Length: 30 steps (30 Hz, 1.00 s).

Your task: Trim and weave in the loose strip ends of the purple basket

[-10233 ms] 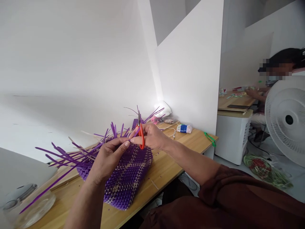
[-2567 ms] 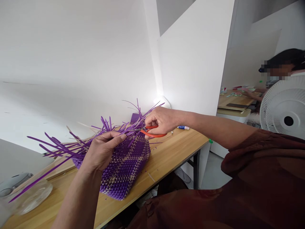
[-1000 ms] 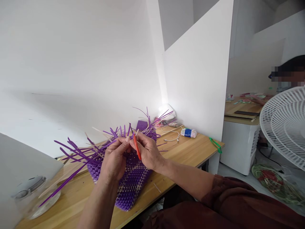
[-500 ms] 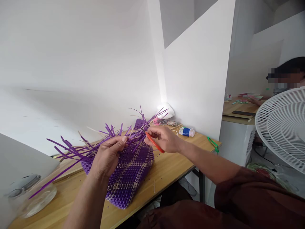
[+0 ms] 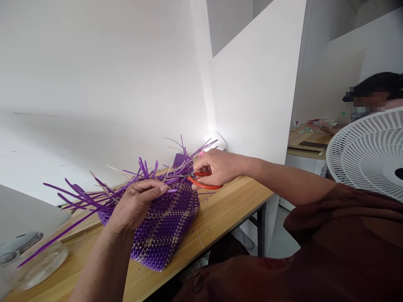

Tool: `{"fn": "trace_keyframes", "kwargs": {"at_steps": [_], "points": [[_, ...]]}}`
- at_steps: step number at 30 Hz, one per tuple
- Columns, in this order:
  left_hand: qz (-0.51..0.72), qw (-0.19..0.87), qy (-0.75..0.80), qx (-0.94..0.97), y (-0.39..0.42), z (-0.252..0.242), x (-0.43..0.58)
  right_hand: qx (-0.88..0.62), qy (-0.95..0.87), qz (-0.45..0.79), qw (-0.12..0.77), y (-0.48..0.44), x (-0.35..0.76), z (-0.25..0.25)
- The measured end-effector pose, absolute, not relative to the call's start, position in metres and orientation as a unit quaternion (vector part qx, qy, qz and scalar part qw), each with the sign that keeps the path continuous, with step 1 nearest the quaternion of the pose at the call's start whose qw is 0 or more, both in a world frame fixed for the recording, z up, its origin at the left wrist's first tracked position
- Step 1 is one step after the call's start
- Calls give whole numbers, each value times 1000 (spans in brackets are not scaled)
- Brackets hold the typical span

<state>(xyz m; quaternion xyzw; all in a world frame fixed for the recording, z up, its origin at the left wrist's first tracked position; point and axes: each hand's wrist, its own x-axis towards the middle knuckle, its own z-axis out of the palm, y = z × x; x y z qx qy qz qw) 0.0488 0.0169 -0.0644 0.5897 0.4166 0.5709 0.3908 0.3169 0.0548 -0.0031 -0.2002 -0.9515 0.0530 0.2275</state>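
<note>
A purple and beige woven basket [image 5: 163, 228] lies on its side on the wooden table [image 5: 220, 212]. Long loose purple strips [image 5: 78, 201] fan out from its rim to the left and back. My left hand [image 5: 135, 205] rests on top of the basket, fingers pinched on a purple strip near the rim. My right hand [image 5: 217, 167] grips red-handled scissors [image 5: 203, 181], held level, with the blades reaching left into the strips at the rim.
A clear glass jar [image 5: 34, 260] with a grey lid stands at the table's left front. A white fan [image 5: 368, 153] fills the right side. Behind a white partition [image 5: 252, 88] another person sits at a second desk [image 5: 310, 140].
My right hand has swung the scissors from a slanted hold to level and pushed the blades into the strips at the rim. My left hand stays on the basket.
</note>
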Motion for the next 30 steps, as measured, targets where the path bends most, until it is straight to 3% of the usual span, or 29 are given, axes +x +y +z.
{"fn": "trace_keyframes", "kwargs": {"at_steps": [12, 17, 24, 30], "points": [[558, 381, 419, 607, 16, -63, 50, -197, -959, 47, 200, 51, 318, 5], [565, 391, 414, 597, 17, -63, 50, -170, -951, 99, 240, 46, 317, 3], [607, 389, 364, 590, 18, -70, 44, -137, -846, 356, 373, 56, 325, -28], [666, 377, 300, 570, 22, -78, 46, -174, -793, 406, 420, 48, 316, -89]]}}
